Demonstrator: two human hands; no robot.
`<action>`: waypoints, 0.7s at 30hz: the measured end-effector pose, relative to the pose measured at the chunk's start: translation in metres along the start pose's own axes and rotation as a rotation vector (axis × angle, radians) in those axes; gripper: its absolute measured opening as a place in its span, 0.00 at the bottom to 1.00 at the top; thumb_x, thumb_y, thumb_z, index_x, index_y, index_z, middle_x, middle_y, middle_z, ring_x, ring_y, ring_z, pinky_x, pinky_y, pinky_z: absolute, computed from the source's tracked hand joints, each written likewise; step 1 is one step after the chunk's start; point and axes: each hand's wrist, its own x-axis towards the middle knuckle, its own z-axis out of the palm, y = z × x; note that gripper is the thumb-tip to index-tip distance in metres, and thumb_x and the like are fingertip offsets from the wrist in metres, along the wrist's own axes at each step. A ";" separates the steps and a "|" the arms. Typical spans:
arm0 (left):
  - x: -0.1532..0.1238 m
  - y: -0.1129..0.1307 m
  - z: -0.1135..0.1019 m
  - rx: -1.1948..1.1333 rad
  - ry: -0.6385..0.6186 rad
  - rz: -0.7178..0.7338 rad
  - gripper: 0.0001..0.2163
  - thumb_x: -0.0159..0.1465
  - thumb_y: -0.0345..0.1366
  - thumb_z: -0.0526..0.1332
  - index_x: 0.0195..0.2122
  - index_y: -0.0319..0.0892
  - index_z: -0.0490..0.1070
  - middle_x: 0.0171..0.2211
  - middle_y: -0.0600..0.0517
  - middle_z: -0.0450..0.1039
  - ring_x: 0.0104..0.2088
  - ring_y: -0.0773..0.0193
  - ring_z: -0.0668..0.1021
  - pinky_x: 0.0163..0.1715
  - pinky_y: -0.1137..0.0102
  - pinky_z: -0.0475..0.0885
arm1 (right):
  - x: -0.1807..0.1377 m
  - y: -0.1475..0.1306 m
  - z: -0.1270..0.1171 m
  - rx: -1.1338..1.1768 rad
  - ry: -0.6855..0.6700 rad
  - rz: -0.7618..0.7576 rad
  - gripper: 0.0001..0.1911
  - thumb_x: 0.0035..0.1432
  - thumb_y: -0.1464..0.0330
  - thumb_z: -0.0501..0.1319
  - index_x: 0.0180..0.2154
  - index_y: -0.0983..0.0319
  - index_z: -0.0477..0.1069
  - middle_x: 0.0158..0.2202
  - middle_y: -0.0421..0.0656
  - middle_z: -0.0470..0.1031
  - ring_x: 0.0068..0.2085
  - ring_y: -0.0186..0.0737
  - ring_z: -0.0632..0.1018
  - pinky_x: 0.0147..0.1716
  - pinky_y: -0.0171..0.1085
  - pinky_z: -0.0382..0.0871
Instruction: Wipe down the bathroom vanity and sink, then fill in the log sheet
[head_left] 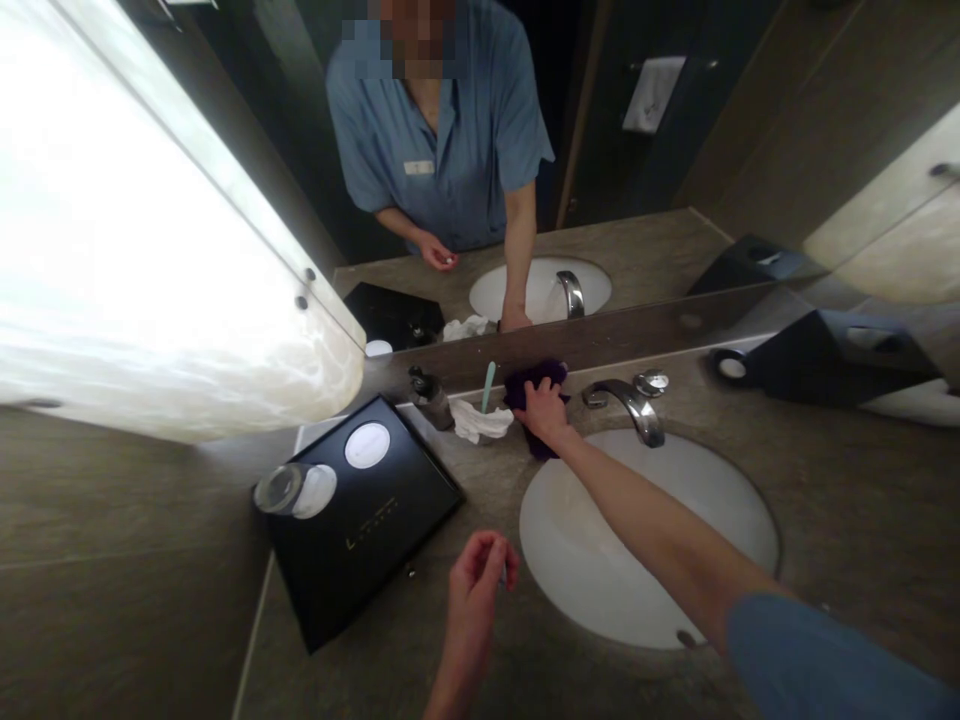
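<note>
My right hand (pixel 546 410) presses a dark purple cloth (pixel 537 374) onto the counter by the foot of the mirror, its fingers curled over the cloth. That arm reaches across the white sink basin (pixel 652 600). My left hand (pixel 478 572) hovers over the counter's front part, left of the basin, with fingers curled together. A small whitish bit shows at those fingers, too little to name. Left of the cloth lies a crumpled white cloth (pixel 480 424), with a pale green toothbrush-like stick (pixel 489 386) standing up from it.
A chrome faucet (pixel 634 405) and round knob (pixel 651 382) sit behind the basin. On the left, a black box (pixel 360 570) carries a glass (pixel 279 490) and white discs (pixel 367 446). A dark pump bottle (pixel 430 400) stands behind it; a black holder (pixel 832 355) is at right.
</note>
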 end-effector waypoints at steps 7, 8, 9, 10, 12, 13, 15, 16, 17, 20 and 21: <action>0.001 -0.004 -0.001 0.027 0.000 0.008 0.21 0.59 0.54 0.67 0.32 0.38 0.70 0.26 0.53 0.68 0.27 0.69 0.69 0.27 0.74 0.64 | -0.057 0.000 0.018 0.269 0.015 0.326 0.44 0.65 0.67 0.61 0.71 0.74 0.38 0.51 0.59 0.65 0.48 0.51 0.76 0.47 0.40 0.71; 0.002 -0.003 0.001 0.020 -0.004 0.007 0.21 0.60 0.54 0.67 0.32 0.38 0.71 0.26 0.52 0.68 0.27 0.69 0.69 0.27 0.74 0.65 | -0.066 -0.002 0.017 0.293 0.004 0.317 0.43 0.65 0.68 0.59 0.72 0.71 0.38 0.50 0.57 0.66 0.47 0.50 0.77 0.46 0.39 0.72; 0.003 -0.002 0.002 0.010 -0.005 0.003 0.20 0.60 0.53 0.67 0.32 0.38 0.71 0.26 0.52 0.69 0.27 0.69 0.69 0.27 0.74 0.65 | -0.074 -0.005 0.016 0.303 0.005 0.281 0.41 0.66 0.69 0.58 0.72 0.67 0.39 0.50 0.55 0.67 0.46 0.49 0.78 0.46 0.39 0.72; 0.004 0.000 0.003 -0.006 -0.004 -0.002 0.20 0.60 0.53 0.67 0.32 0.38 0.71 0.27 0.52 0.69 0.27 0.70 0.68 0.27 0.74 0.64 | -0.081 -0.009 0.014 0.291 -0.001 0.223 0.40 0.67 0.68 0.57 0.73 0.62 0.40 0.50 0.53 0.67 0.45 0.48 0.78 0.45 0.39 0.72; 0.006 0.005 0.005 -0.059 0.015 -0.015 0.21 0.58 0.54 0.69 0.33 0.37 0.72 0.27 0.52 0.69 0.26 0.70 0.68 0.26 0.74 0.63 | -0.087 -0.017 0.013 0.228 -0.048 0.098 0.36 0.67 0.67 0.55 0.72 0.54 0.45 0.51 0.53 0.66 0.43 0.47 0.80 0.43 0.40 0.74; 0.007 0.008 0.006 -0.090 0.026 -0.024 0.22 0.56 0.54 0.70 0.33 0.37 0.73 0.27 0.52 0.69 0.26 0.70 0.68 0.25 0.74 0.63 | -0.088 -0.021 0.012 0.192 -0.086 0.052 0.34 0.67 0.67 0.54 0.72 0.54 0.48 0.52 0.54 0.66 0.43 0.48 0.80 0.42 0.41 0.74; 0.009 0.015 0.005 -0.151 0.050 -0.040 0.25 0.53 0.55 0.72 0.35 0.36 0.74 0.27 0.51 0.70 0.26 0.69 0.69 0.25 0.74 0.63 | -0.089 -0.030 0.013 0.148 -0.167 -0.006 0.32 0.66 0.69 0.53 0.70 0.59 0.55 0.53 0.58 0.66 0.42 0.51 0.80 0.41 0.44 0.75; 0.010 0.018 0.004 -0.173 0.062 -0.044 0.25 0.52 0.55 0.72 0.35 0.35 0.74 0.28 0.51 0.70 0.26 0.69 0.69 0.25 0.73 0.64 | -0.090 -0.034 0.014 0.142 -0.193 -0.028 0.31 0.65 0.71 0.53 0.69 0.63 0.57 0.52 0.60 0.67 0.42 0.53 0.81 0.40 0.45 0.75; 0.011 0.020 0.002 -0.186 0.074 -0.044 0.26 0.51 0.55 0.73 0.36 0.35 0.75 0.28 0.51 0.70 0.26 0.69 0.69 0.26 0.73 0.64 | -0.094 -0.038 0.014 0.140 -0.207 -0.050 0.31 0.64 0.73 0.53 0.68 0.67 0.58 0.51 0.62 0.68 0.43 0.54 0.80 0.41 0.45 0.75; 0.015 0.023 -0.004 -0.178 0.111 -0.030 0.26 0.52 0.55 0.73 0.38 0.35 0.76 0.29 0.50 0.71 0.28 0.69 0.70 0.28 0.73 0.65 | -0.113 -0.049 0.013 0.141 -0.268 -0.140 0.33 0.61 0.76 0.54 0.67 0.74 0.59 0.49 0.65 0.71 0.44 0.55 0.80 0.41 0.45 0.75; 0.016 0.023 -0.005 -0.153 0.119 -0.018 0.26 0.52 0.55 0.73 0.38 0.35 0.77 0.29 0.51 0.70 0.28 0.69 0.69 0.28 0.73 0.65 | -0.121 -0.052 0.011 0.151 -0.292 -0.177 0.32 0.61 0.75 0.55 0.66 0.74 0.60 0.48 0.65 0.72 0.44 0.55 0.80 0.41 0.45 0.75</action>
